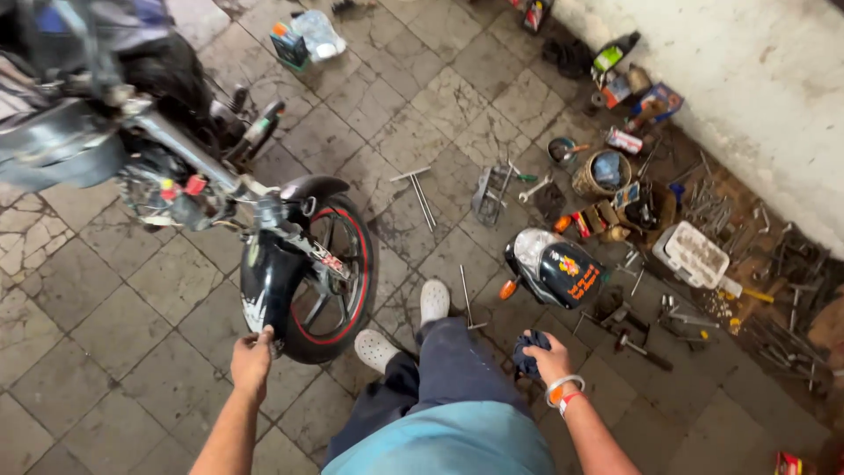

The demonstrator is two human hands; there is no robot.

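Observation:
A motorcycle (176, 167) stands on the tiled floor at the left, with a black front mudguard (268, 277) over a red-rimmed front wheel (338, 281). My left hand (252, 359) touches the lower edge of the mudguard, fingers curled against it. A dark blue rag (530, 352) is bunched in my right hand (547, 356), which hangs by my right thigh and wears wristbands. My legs in dark trousers and white clogs (434, 301) stand between the wheel and a removed black headlight cowl (556, 268) on the floor.
T-handle wrenches (420, 193) lie on the tiles ahead. Along the white wall (747, 88) at the right are many scattered tools, cans (602, 171), boxes, a white tray (691, 255) and bottles. A carton and plastic bag (303, 40) sit at the top.

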